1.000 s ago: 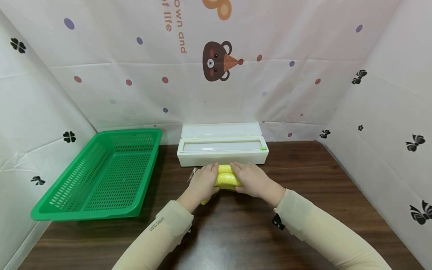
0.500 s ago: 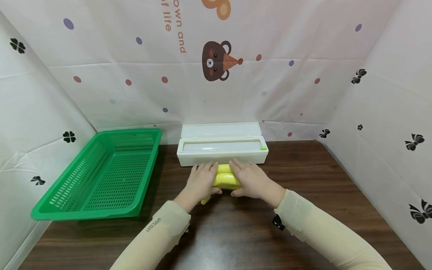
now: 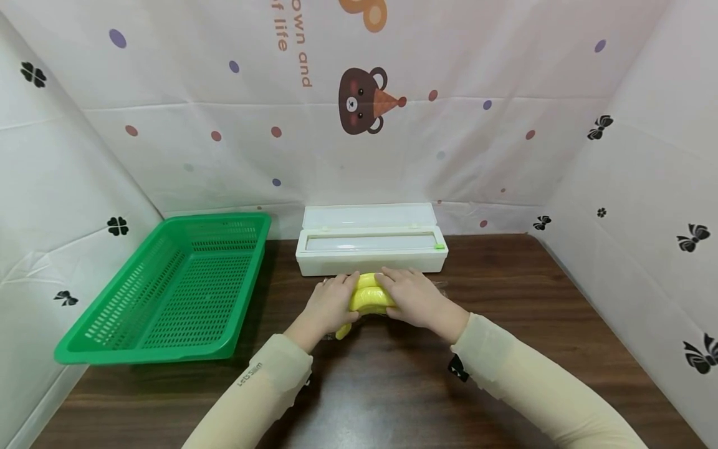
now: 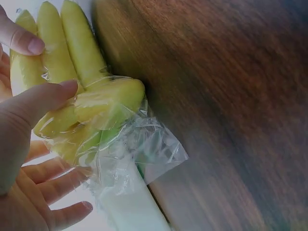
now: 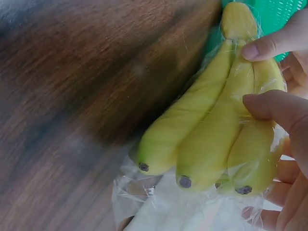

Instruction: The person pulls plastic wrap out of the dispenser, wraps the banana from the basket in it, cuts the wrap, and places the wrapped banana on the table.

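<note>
A bunch of yellow bananas (image 3: 370,298) lies on the dark wooden table between both hands, wrapped in clear cling film (image 4: 161,151) whose crumpled ends stick out past the fruit. My left hand (image 3: 327,305) holds the stem end, thumb on the near side and fingers over the far side. At the tip end my right hand (image 3: 419,300) grips the bunch the same way. Dark banana tips (image 5: 185,181) show through the film in the right wrist view. The palms hide parts of the bunch in the head view.
Behind the bananas stands a white cling film dispenser (image 3: 373,263), its lid (image 3: 370,216) raised. A green plastic basket (image 3: 151,357) is at the left. White patterned sheeting (image 3: 477,162) encloses the table (image 3: 387,399) at the back and both sides.
Both hands and the bananas have shifted slightly left. The left thumb, spread out half a second ago, now sits against the bunch. Some film now shows beyond the right hand.
</note>
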A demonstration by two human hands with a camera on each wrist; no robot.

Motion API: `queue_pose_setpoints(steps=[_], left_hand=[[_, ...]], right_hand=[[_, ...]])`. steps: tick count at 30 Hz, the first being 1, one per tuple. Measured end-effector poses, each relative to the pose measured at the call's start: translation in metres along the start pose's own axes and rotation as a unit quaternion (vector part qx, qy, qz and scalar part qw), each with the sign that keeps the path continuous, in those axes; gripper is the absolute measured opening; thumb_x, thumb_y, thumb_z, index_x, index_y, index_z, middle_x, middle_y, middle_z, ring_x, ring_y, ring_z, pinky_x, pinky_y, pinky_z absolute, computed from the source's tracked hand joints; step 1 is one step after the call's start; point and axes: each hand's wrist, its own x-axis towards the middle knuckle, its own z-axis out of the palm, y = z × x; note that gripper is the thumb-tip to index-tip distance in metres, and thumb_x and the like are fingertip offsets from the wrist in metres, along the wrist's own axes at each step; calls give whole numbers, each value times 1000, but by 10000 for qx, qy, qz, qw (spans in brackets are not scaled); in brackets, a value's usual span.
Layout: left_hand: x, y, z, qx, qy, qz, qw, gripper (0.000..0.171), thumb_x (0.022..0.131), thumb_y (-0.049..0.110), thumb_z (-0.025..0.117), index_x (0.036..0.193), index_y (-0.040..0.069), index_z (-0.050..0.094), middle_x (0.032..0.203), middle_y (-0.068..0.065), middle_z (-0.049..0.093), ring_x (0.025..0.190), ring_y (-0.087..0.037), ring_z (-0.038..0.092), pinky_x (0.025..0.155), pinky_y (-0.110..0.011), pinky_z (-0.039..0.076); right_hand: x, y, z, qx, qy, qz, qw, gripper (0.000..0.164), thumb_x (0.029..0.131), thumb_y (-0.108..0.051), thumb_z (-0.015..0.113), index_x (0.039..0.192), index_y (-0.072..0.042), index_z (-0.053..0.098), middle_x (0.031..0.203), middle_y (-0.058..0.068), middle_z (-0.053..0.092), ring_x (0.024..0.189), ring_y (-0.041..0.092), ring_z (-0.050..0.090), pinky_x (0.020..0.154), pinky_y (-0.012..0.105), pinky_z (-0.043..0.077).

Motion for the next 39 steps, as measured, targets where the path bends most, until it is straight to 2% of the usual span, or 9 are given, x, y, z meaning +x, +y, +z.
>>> queue_pose_setpoints(steps=[6, 10, 15, 18, 24, 28, 34, 39], left_hand=[[2, 1, -3, -90, -207, -8, 9997, 77, 75, 34, 75, 139, 5, 42, 115, -11, 61, 95, -24, 60, 80, -43, 46], [3, 2, -7, -211, -404, 17, 9990, 69, 76, 33, 74, 133, 6, 48, 99, -5, 60, 83, -17, 55, 71, -37, 43], [4, 2, -11, -449, -691, 43, 9966, 45, 75, 31, 72, 110, 8, 56, 80, 1, 55, 70, -13, 50, 63, -32, 43], [5, -1, -12, -875, -908, -10, 9920, 35, 73, 29, 71, 98, 9, 56, 74, 2, 56, 64, -12, 53, 58, -28, 44], [7, -6, -10, -1554, -1395, -339, 9774, 38, 73, 32, 68, 98, 4, 60, 74, 0, 61, 62, -12, 56, 57, -26, 47], [6, -6, -10, -1623, -1512, -464, 9740, 34, 73, 34, 66, 90, 6, 60, 71, -1, 61, 60, -12, 55, 54, -26, 47], [5, -6, -11, -1613, -1511, -546, 9737, 32, 72, 35, 65, 85, 7, 59, 69, -1, 60, 58, -12, 53, 52, -26, 46], [5, -6, -10, -1747, -1528, -703, 9702, 30, 71, 35, 65, 80, 8, 59, 66, -1, 58, 55, -13, 52, 50, -26, 45]], right_hand=[[3, 3, -4, 132, -147, -155, 9997, 59, 80, -30, 72, 129, -4, 53, 131, 18, 56, 111, 32, 60, 92, 47, 48], [5, 6, -7, 169, -424, -126, 9989, 57, 82, -28, 69, 131, -5, 52, 134, 18, 54, 115, 32, 58, 97, 45, 46], [4, 7, -10, 146, -630, -107, 9978, 57, 84, -29, 67, 133, -7, 51, 139, 19, 49, 125, 34, 51, 104, 47, 40], [4, 7, -11, -40, -524, -212, 9984, 56, 84, -31, 68, 133, -8, 52, 139, 18, 49, 125, 34, 50, 103, 48, 40], [3, 9, -10, -372, -218, -326, 9985, 59, 83, -37, 70, 133, -10, 53, 139, 14, 50, 125, 32, 51, 101, 49, 41], [2, 9, -7, -349, 76, -406, 9985, 59, 81, -35, 73, 131, -10, 55, 137, 13, 52, 123, 32, 52, 100, 50, 42], [-1, 9, -5, -155, 258, -517, 9982, 58, 80, -34, 74, 130, -10, 55, 136, 12, 53, 122, 31, 52, 101, 51, 40], [-6, 11, -4, -101, 528, -589, 9968, 55, 81, -33, 74, 128, -10, 57, 136, 11, 54, 122, 29, 53, 102, 49, 41]])
